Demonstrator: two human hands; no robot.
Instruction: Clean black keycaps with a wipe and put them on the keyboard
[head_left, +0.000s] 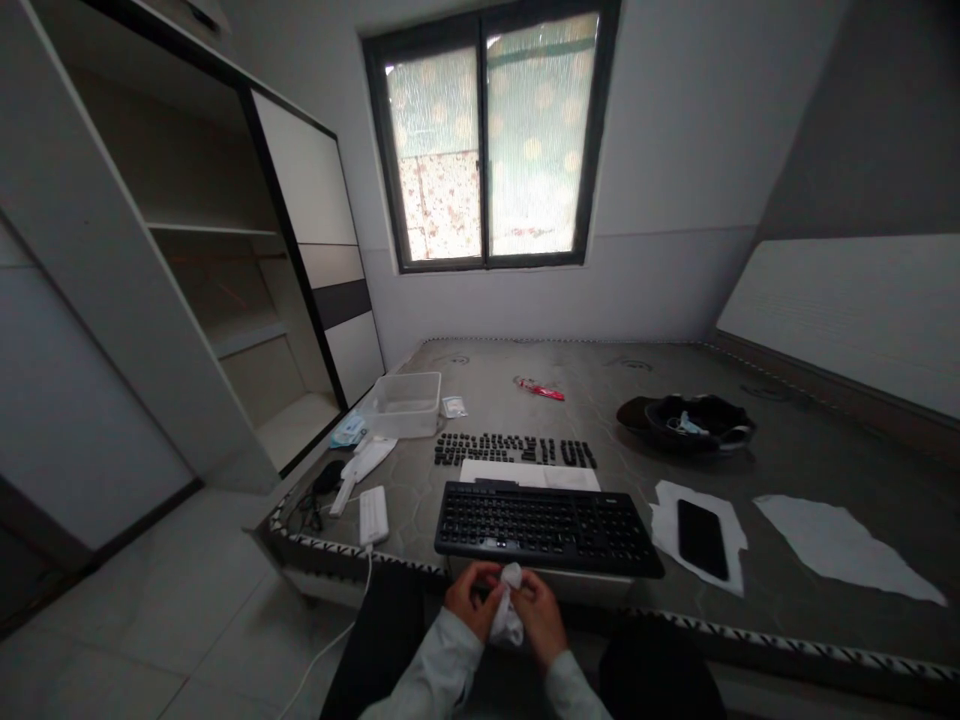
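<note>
My left hand (475, 600) and my right hand (538, 608) meet in front of the bed's edge. Both have their fingers closed on a crumpled white cloth (507, 625), which bunches up between the fingertips and hangs below them. Just beyond the hands lies a black keyboard (547, 525), its key area dark and studded with small sockets or stems. It rests partly over a white sheet or box (529, 470). Behind that, loose black keycaps (480, 448) are laid out in rows on the mattress.
Left on the mattress (510, 360) are a clear plastic box (409, 405), a white power strip (373, 515) with a trailing cable and a small packet (454, 407). A red-handled tool (541, 390) lies farther back. Rightward are a dark cap (701, 425), a phone (702, 538) and white paper (847, 545).
</note>
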